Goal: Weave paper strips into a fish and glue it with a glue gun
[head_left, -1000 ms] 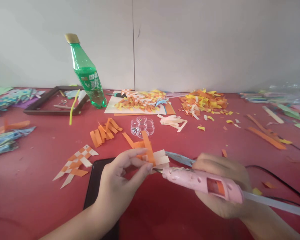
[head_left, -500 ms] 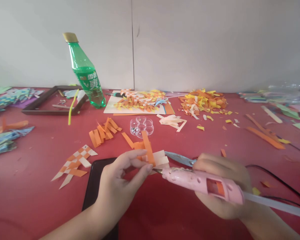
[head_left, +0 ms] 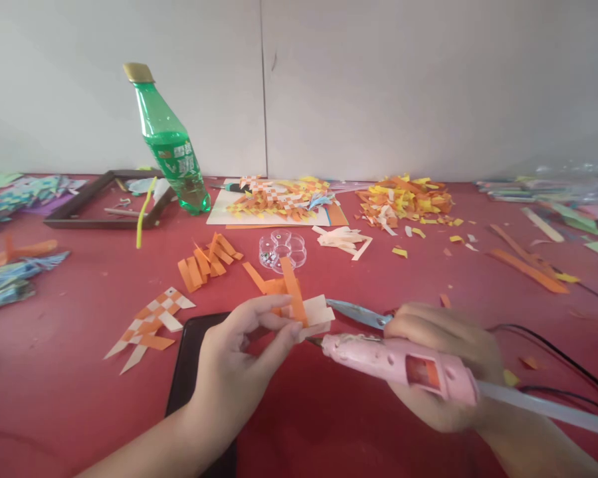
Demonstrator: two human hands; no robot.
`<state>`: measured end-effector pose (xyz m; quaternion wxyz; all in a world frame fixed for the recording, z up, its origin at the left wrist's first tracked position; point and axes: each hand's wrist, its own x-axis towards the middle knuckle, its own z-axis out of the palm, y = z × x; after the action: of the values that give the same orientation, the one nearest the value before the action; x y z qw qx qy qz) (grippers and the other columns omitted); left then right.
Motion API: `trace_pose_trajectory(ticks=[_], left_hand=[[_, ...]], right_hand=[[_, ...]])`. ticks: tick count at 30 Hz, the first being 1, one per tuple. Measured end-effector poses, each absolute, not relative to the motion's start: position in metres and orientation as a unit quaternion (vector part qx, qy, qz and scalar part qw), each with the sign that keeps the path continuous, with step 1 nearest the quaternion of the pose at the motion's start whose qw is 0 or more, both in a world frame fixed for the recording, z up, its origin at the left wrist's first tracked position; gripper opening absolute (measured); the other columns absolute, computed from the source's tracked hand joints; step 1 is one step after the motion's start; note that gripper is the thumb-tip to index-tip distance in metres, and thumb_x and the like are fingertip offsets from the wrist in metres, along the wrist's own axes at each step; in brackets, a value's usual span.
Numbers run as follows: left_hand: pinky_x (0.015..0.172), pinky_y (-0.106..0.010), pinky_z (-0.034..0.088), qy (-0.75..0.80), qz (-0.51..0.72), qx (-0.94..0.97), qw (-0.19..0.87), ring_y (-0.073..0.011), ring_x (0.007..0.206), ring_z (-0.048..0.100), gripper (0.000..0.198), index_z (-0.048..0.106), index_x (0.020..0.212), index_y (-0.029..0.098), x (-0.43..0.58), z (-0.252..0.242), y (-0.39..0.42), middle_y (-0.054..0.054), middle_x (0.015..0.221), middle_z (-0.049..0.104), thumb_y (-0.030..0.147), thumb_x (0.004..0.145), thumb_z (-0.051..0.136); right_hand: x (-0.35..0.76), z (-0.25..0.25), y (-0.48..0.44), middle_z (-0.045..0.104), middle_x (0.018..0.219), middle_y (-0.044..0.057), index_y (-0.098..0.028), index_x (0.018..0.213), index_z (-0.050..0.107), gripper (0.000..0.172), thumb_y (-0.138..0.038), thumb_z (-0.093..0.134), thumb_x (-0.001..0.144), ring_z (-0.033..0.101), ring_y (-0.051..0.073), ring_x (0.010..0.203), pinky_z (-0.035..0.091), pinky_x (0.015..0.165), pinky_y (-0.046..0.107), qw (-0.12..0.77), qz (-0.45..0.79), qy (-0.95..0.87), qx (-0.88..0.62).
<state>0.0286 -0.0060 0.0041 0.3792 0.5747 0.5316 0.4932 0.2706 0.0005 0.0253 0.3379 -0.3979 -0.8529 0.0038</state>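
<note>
The left hand (head_left: pixel 239 362) pinches a woven orange-and-cream paper piece (head_left: pixel 306 311) between thumb and fingertips, just below frame centre. From 3 o'clock the right hand (head_left: pixel 438 332) grips a pink glue gun (head_left: pixel 393 362) — its nozzle touches the piece's lower edge. Scissors (head_left: pixel 356 313) lie just behind; a clear flower-shaped box (head_left: pixel 282 249) sits at the piece's 12 o'clock.

Pink glue gun (head_left: pixel 403 362), orange-and-cream woven strips (head_left: pixel 303 307), green bottle (head_left: pixel 172 149), red table (head_left: pixel 80 398)

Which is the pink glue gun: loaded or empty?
Loaded: a translucent glue stick juts from the rear of the glue gun in the right hand.
</note>
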Motion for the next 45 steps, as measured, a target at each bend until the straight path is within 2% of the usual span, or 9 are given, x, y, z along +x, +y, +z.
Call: trace_pose_trajectory(ticks=[6, 12, 16, 23, 25, 28, 31, 40, 45], left_hand=[[0.069, -0.020, 0.057, 0.493, 0.572, 0.415, 0.507, -0.0127, 0.076, 0.072, 0.020, 0.066, 0.104, 0.024, 0.028, 0.007, -0.002, 0.002, 0.080, 0.075, 0.028, 0.085, 0.068], [0.084, -0.018, 0.052, 0.434, 0.620, 0.395, 0.520, -0.0131, 0.103, 0.066, 0.033, 0.063, 0.109, 0.026, 0.026, 0.003, -0.001, 0.001, 0.098, 0.071, 0.007, 0.081, 0.062], [0.075, -0.014, 0.052, 0.450, 0.597, 0.471, 0.468, -0.0116, 0.102, 0.066, 0.039, 0.060, 0.112, 0.028, 0.028, 0.007, -0.002, 0.000, 0.106, 0.070, 0.004, 0.081, 0.062], [0.074, -0.015, 0.056, 0.445, 0.552, 0.573, 0.411, -0.0104, 0.084, 0.072, 0.018, 0.064, 0.093, 0.022, 0.029, 0.007, -0.005, 0.001, 0.092, 0.076, 0.008, 0.082, 0.064], [0.070, -0.014, 0.056, 0.456, 0.546, 0.599, 0.367, -0.0097, 0.076, 0.072, 0.018, 0.065, 0.092, 0.022, 0.027, 0.004, -0.006, 0.002, 0.085, 0.076, 0.009, 0.081, 0.066], [0.068, -0.014, 0.057, 0.457, 0.521, 0.668, 0.271, -0.0093, 0.069, 0.071, 0.018, 0.066, 0.089, 0.022, 0.025, 0.002, -0.007, 0.003, 0.080, 0.074, 0.007, 0.078, 0.067], [0.073, -0.016, 0.057, 0.409, 0.486, 0.747, 0.197, -0.0109, 0.075, 0.071, 0.020, 0.066, 0.086, 0.019, 0.025, 0.005, -0.007, 0.000, 0.082, 0.074, 0.001, 0.077, 0.063], [0.082, -0.022, 0.056, 0.279, 0.449, 0.825, 0.200, -0.0133, 0.090, 0.069, 0.027, 0.067, 0.103, 0.015, 0.026, 0.001, -0.010, -0.008, 0.101, 0.073, -0.003, 0.083, 0.060], [0.069, -0.025, 0.054, 0.285, 0.445, 0.829, 0.182, -0.0139, 0.076, 0.066, 0.029, 0.066, 0.105, 0.018, 0.026, 0.003, -0.010, -0.005, 0.097, 0.076, 0.000, 0.082, 0.064]], right_hand=[[0.286, 0.022, 0.003, 0.056, 0.062, 0.000, -0.022, 0.076, 0.057, 0.008, -0.014, 0.058, 0.075, 0.051, 0.014, 0.050, 0.036, 0.045, 0.027, 0.388, 0.131, -0.804, -0.432], [0.289, 0.021, 0.013, 0.056, 0.055, -0.003, -0.022, 0.075, 0.049, 0.008, -0.026, 0.056, 0.076, 0.054, 0.015, 0.047, 0.042, 0.043, 0.025, 0.386, 0.319, -0.574, -0.648], [0.286, 0.030, 0.023, 0.057, 0.055, -0.003, -0.022, 0.072, 0.051, 0.017, -0.036, 0.057, 0.079, 0.058, 0.015, 0.050, 0.041, 0.045, 0.024, 0.314, 0.270, -0.562, -0.716], [0.293, 0.016, 0.031, 0.053, 0.061, 0.002, -0.022, 0.054, 0.043, 0.038, -0.043, 0.049, 0.086, 0.052, 0.016, 0.053, 0.036, 0.049, 0.029, 0.116, 0.077, -0.711, -0.690], [0.292, 0.012, 0.029, 0.057, 0.068, 0.005, -0.021, 0.059, 0.050, 0.033, -0.041, 0.049, 0.085, 0.056, 0.021, 0.063, 0.041, 0.057, 0.032, 0.139, 0.008, -0.724, -0.675], [0.285, 0.014, 0.021, 0.062, 0.086, 0.010, -0.019, 0.084, 0.062, 0.014, -0.030, 0.054, 0.083, 0.059, 0.027, 0.085, 0.045, 0.073, 0.040, 0.275, -0.077, -0.744, -0.604], [0.271, 0.021, 0.009, 0.061, 0.093, 0.008, -0.020, 0.096, 0.063, 0.016, -0.015, 0.054, 0.084, 0.057, 0.023, 0.090, 0.047, 0.076, 0.037, 0.373, 0.021, -0.798, -0.472], [0.244, 0.023, -0.005, 0.063, 0.089, 0.005, -0.018, 0.099, 0.068, 0.020, -0.011, 0.065, 0.081, 0.054, 0.018, 0.086, 0.048, 0.082, 0.039, 0.411, 0.178, -0.848, -0.284], [0.243, 0.022, -0.008, 0.069, 0.092, 0.005, -0.017, 0.101, 0.067, 0.025, -0.002, 0.061, 0.082, 0.059, 0.017, 0.086, 0.051, 0.082, 0.038, 0.426, 0.205, -0.846, -0.244]])
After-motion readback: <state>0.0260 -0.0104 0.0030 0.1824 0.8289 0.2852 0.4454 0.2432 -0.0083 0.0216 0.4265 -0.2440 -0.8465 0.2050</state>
